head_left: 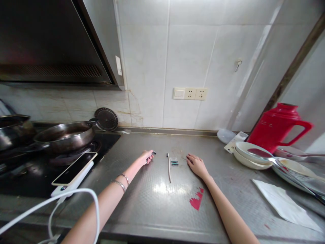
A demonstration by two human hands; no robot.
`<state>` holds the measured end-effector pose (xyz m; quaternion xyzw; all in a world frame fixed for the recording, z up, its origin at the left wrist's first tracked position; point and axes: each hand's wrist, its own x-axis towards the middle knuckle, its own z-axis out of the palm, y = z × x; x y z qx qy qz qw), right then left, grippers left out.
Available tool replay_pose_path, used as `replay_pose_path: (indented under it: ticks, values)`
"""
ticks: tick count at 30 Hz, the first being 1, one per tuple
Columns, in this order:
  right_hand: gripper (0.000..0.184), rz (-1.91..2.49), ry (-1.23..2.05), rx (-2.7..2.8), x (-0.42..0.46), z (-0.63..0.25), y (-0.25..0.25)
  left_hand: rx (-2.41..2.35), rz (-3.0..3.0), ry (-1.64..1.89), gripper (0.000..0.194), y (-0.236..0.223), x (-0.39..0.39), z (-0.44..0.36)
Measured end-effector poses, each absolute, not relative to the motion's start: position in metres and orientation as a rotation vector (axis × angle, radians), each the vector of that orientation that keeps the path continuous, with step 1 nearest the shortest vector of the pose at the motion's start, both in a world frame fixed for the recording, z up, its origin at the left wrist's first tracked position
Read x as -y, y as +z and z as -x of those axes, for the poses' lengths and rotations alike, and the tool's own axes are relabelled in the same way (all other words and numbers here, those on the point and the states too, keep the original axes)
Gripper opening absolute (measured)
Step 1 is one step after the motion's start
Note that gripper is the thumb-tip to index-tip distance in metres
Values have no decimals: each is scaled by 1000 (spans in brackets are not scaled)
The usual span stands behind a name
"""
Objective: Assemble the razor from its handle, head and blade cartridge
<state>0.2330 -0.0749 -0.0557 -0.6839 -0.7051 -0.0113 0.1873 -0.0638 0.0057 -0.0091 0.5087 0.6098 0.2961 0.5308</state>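
Observation:
My left hand point(147, 157) is closed around a small black object point(154, 153), mostly hidden by the fingers. My right hand point(196, 164) lies palm down on the steel countertop point(152, 210), fingers stretched out and holding nothing. Between the hands is a slim white stick with a dark tip point(169, 169), perhaps a toothbrush. Just right of it sit small dark-green cylinders point(174, 163) that look like batteries. A torn red patch point(196, 200) is on the counter nearer to me.
On the left, a pan point(66, 135) stands on the black stove point(22, 173), and a phone point(74, 169) rests on a white power bank with a white cable point(50, 200). To the right are a red thermos point(276, 125), stacked bowls point(251, 159), plates and a white napkin point(284, 203).

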Motion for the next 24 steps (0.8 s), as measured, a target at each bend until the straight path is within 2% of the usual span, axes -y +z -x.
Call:
replay_pose_path:
  ticks: [8,18,24]
  values:
    - [39,1913,-37,1980,75,-233,-56,-1394,-1174,810,36,-5,0,55]
    - [39,1912,-21,1983,74,-233,-56,-1125,-1230,1054,42,-37,11,25]
    - [40,1937,-11,1971,74,-233,-55,-1035,-1247,1116,46,-38,13,23]
